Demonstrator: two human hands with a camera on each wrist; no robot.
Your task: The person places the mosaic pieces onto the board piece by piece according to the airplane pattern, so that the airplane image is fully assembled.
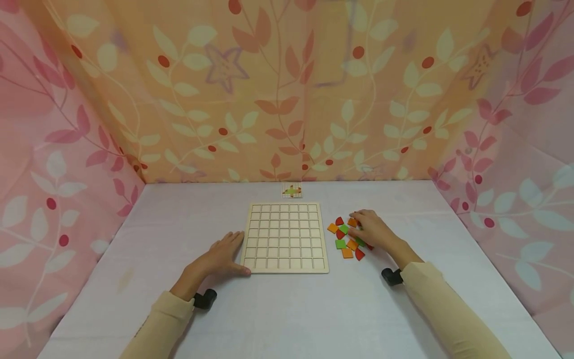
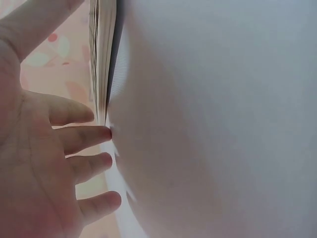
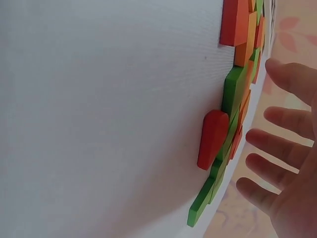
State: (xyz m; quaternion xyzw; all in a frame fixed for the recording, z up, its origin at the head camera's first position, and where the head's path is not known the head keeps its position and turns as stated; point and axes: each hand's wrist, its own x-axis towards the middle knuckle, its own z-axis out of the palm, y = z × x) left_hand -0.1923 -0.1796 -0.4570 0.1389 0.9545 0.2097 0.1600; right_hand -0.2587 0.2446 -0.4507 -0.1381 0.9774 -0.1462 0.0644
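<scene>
A square wooden board (image 1: 285,238) with a grid of grooves lies flat in the middle of the table. My left hand (image 1: 224,255) rests at its left edge, fingers spread and straight; the left wrist view shows the palm (image 2: 34,163) beside the board's side. To the board's right lies a loose group of flat coloured blocks: an orange square (image 1: 347,253), a green square (image 1: 341,244) and a red rounded piece (image 1: 360,254) among several. Over this group hovers my right hand (image 1: 374,229), hiding some blocks. In the right wrist view its fingers (image 3: 287,116) are spread, with nothing held.
A small card (image 1: 292,190) with a coloured pattern on a grid lies behind the board. The white tablecloth (image 1: 287,314) covers the table. Patterned curtains (image 1: 287,89) stand at the back and both sides. Each wrist carries a small black camera (image 1: 205,299).
</scene>
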